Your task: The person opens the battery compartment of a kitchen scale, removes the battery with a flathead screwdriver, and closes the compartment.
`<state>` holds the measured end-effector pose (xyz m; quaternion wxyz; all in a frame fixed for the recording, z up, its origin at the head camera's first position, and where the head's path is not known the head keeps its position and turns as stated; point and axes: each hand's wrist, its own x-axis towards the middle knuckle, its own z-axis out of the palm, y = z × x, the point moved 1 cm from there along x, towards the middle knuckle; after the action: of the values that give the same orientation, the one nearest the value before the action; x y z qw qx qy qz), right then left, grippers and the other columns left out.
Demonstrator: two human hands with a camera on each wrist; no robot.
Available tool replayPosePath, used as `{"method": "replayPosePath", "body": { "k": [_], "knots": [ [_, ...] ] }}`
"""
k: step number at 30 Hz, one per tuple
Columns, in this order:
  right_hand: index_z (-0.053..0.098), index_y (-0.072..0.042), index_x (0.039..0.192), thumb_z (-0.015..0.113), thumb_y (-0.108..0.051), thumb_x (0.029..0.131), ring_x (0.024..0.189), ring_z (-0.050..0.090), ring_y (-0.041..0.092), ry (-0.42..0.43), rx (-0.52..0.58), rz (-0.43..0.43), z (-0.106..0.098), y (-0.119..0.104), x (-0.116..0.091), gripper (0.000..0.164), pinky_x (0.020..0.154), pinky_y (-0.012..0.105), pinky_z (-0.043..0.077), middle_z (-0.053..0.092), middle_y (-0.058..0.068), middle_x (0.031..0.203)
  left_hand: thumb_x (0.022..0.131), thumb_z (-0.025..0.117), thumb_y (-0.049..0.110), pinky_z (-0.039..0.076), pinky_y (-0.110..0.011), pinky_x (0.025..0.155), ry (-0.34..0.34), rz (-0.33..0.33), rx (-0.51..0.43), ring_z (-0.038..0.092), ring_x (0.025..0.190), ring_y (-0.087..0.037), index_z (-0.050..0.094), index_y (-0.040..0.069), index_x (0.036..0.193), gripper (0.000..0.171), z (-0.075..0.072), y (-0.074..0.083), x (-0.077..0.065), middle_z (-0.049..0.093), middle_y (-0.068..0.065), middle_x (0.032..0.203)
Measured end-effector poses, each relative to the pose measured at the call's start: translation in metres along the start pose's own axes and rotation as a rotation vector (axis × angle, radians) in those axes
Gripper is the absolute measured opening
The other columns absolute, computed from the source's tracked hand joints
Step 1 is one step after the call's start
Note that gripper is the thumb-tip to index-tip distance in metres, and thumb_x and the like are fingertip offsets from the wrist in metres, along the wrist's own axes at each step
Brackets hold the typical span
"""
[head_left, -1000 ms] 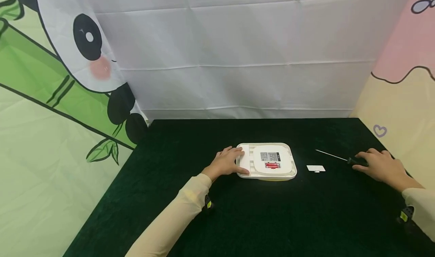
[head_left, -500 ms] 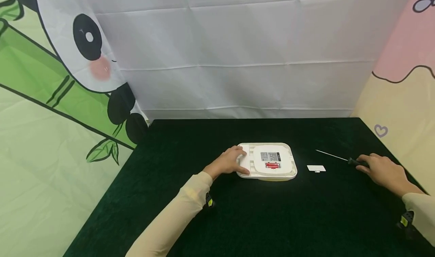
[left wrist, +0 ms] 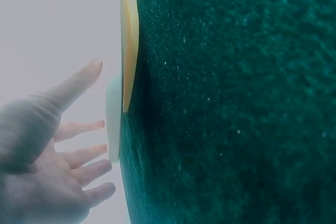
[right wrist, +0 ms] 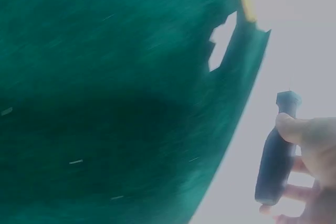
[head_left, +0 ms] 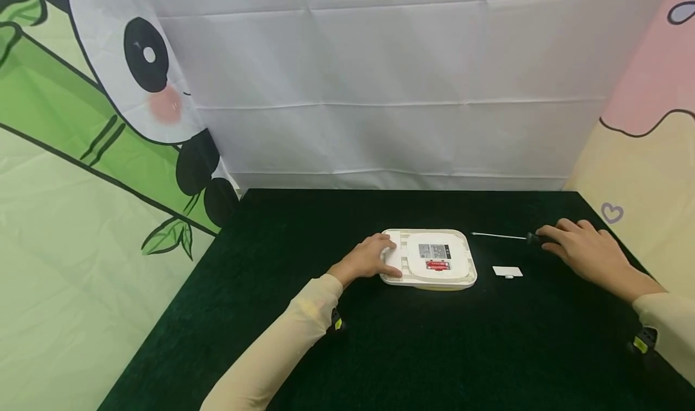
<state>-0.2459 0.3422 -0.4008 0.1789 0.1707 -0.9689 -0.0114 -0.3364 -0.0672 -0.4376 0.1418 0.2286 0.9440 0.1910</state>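
My left hand [head_left: 365, 257] holds the left end of a flat white battery-powered device [head_left: 465, 272] with rounded corners. Its thumb lies at the near corner, the fingers along the far side. Facing up are a grey label [head_left: 434, 251] and a compartment with red batteries [head_left: 438, 265]. My right hand [head_left: 583, 251] grips a screwdriver [head_left: 499, 236] by its dark handle [right wrist: 275, 166], with the thin shaft pointing left towards the device. A small white battery cover [head_left: 507, 271] lies on the cloth between the device and my right hand.
Dark green cloth [head_left: 434, 344] covers the table. A white curtain [head_left: 380, 85] hangs behind it, with printed cartoon cloths at both sides. In the left wrist view, a yellow part [left wrist: 130, 40] shows at the device's lower side.
My right hand has moved left and slightly away from me, lifting the screwdriver, whose tip is now close to the device. The left hand keeps its place; the view has shifted slightly.
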Motion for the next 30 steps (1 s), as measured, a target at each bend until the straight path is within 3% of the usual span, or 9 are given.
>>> {"method": "replayPosePath", "body": {
  "k": [4, 5, 8, 11, 12, 19, 30],
  "knots": [
    [0.07, -0.019, 0.111, 0.076, -0.022, 0.082, 0.074, 0.049, 0.027, 0.064, -0.085, -0.104, -0.016, -0.022, 0.019, 0.029, 0.055, 0.039, 0.038, 0.059, 0.009, 0.09, 0.08, 0.077, 0.048, 0.03, -0.046, 0.115, -0.002, -0.003, 0.008, 0.031, 0.144, -0.026, 0.052, 0.018, 0.141, 0.072, 0.0, 0.001, 0.0, 0.034, -0.004, 0.156],
    [0.071, -0.02, 0.109, 0.072, -0.03, 0.088, 0.076, 0.05, 0.028, 0.076, -0.097, -0.129, -0.019, -0.026, 0.023, 0.024, 0.056, 0.042, 0.039, 0.059, 0.009, 0.09, 0.08, 0.077, 0.048, 0.03, -0.046, 0.115, -0.002, -0.003, 0.01, 0.031, 0.144, -0.025, 0.052, 0.018, 0.141, 0.072, 0.001, 0.001, 0.0, 0.034, -0.004, 0.156],
    [0.072, -0.021, 0.106, 0.074, -0.029, 0.085, 0.079, 0.05, 0.031, 0.086, -0.132, -0.184, -0.028, -0.039, 0.033, 0.022, 0.059, 0.046, 0.041, 0.057, 0.009, 0.088, 0.08, 0.077, 0.049, 0.03, -0.046, 0.115, -0.002, -0.009, 0.016, 0.032, 0.142, -0.025, 0.052, 0.019, 0.141, 0.072, 0.002, 0.001, 0.001, 0.035, -0.003, 0.156],
    [0.073, -0.023, 0.105, 0.075, -0.029, 0.085, 0.08, 0.047, 0.029, 0.066, -0.163, -0.209, -0.036, -0.051, 0.04, 0.021, 0.061, 0.045, 0.04, 0.055, 0.009, 0.088, 0.08, 0.077, 0.048, 0.031, -0.045, 0.115, -0.005, -0.008, 0.011, 0.032, 0.141, -0.025, 0.053, 0.019, 0.141, 0.072, 0.003, 0.002, 0.002, 0.035, -0.003, 0.156],
    [0.073, -0.024, 0.105, 0.08, -0.022, 0.078, 0.079, 0.046, 0.028, 0.053, -0.176, -0.214, -0.039, -0.055, 0.042, 0.028, 0.062, 0.044, 0.039, 0.055, 0.008, 0.088, 0.08, 0.077, 0.048, 0.031, -0.045, 0.115, -0.006, -0.006, 0.008, 0.032, 0.141, -0.026, 0.053, 0.018, 0.141, 0.072, 0.003, 0.002, 0.002, 0.035, -0.003, 0.156],
    [0.074, -0.025, 0.107, 0.079, -0.024, 0.082, 0.083, 0.046, 0.028, -0.026, -0.234, -0.235, -0.046, -0.069, 0.053, 0.026, 0.065, 0.044, 0.037, 0.057, 0.01, 0.095, 0.081, 0.078, 0.046, 0.03, -0.046, 0.115, -0.016, -0.011, -0.005, 0.031, 0.141, -0.026, 0.053, 0.018, 0.141, 0.07, 0.002, 0.003, 0.001, 0.033, -0.003, 0.157],
    [0.077, -0.025, 0.105, 0.078, -0.021, 0.082, 0.084, 0.047, 0.03, -0.074, -0.309, -0.294, -0.056, -0.083, 0.073, 0.023, 0.066, 0.045, 0.037, 0.06, 0.012, 0.102, 0.08, 0.078, 0.046, 0.033, -0.044, 0.112, 0.001, -0.003, 0.015, 0.034, 0.134, -0.027, 0.055, 0.017, 0.139, 0.069, 0.002, 0.003, 0.001, 0.035, -0.004, 0.157]
  ]
}}
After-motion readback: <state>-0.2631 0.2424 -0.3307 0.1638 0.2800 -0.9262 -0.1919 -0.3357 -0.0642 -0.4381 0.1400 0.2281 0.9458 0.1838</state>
